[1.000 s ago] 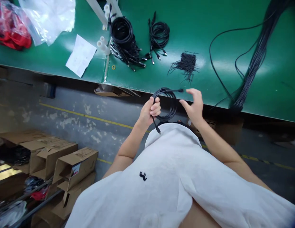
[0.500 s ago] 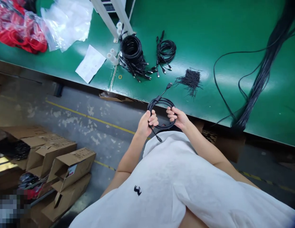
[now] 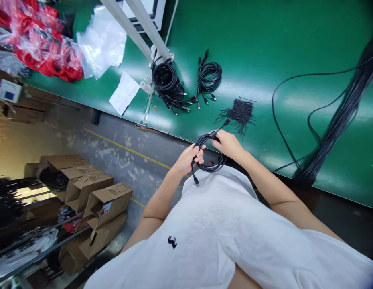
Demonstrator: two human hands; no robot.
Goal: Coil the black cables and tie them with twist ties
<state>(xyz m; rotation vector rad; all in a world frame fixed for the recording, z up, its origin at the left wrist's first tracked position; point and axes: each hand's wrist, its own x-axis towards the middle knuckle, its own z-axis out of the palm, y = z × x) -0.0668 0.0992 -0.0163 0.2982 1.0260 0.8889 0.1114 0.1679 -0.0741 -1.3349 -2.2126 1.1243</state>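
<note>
A coiled black cable [image 3: 213,166] hangs between my two hands in front of the bench edge. My left hand [image 3: 191,157] is closed round the coil's left side, and one plug end dangles below it. My right hand [image 3: 228,143] grips the coil's upper right, its fingertips partly hidden behind the loops. The other plug end points up over the bench from near that hand. Beyond it lies a pile of short black ties [image 3: 241,112]. Farther back are a single coiled cable [image 3: 210,76] and a stack of coiled cables [image 3: 166,78] with metal plugs.
The green bench [image 3: 249,36] runs across the top. A thick bundle of black cables [image 3: 339,120] lies on its right. At left are white paper [image 3: 124,93], clear bags [image 3: 104,44] and red bagged items [image 3: 48,48]. Cardboard boxes [image 3: 108,200] stand at lower left.
My right hand, open and apart from the coil at first, came to its right side and then slid to its upper right. The left hand keeps its hold. The view has shifted left.
</note>
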